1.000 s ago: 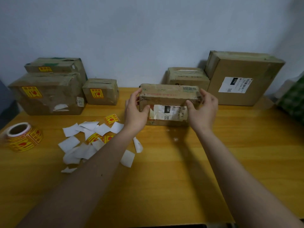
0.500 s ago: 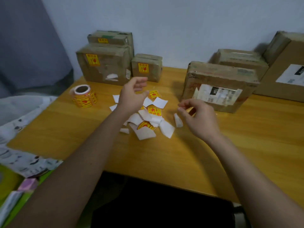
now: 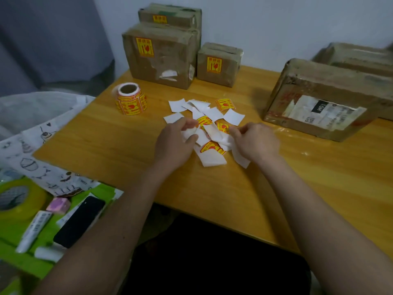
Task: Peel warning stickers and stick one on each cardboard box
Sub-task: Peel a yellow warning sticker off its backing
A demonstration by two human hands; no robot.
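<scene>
Both hands, left (image 3: 173, 143) and right (image 3: 256, 140), pinch paper in the sticker pile (image 3: 209, 126), probably to pick one for the unlabelled box (image 3: 323, 99).

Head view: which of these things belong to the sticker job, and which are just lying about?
Job:
- roll of yellow warning stickers
- pile of cut yellow stickers and white backing papers
- brown cardboard box with a white shipping label, no yellow sticker visible
- three brown stickered boxes

Lying about:
- black phone
- yellow tape roll
- white tube
- pink block
</scene>
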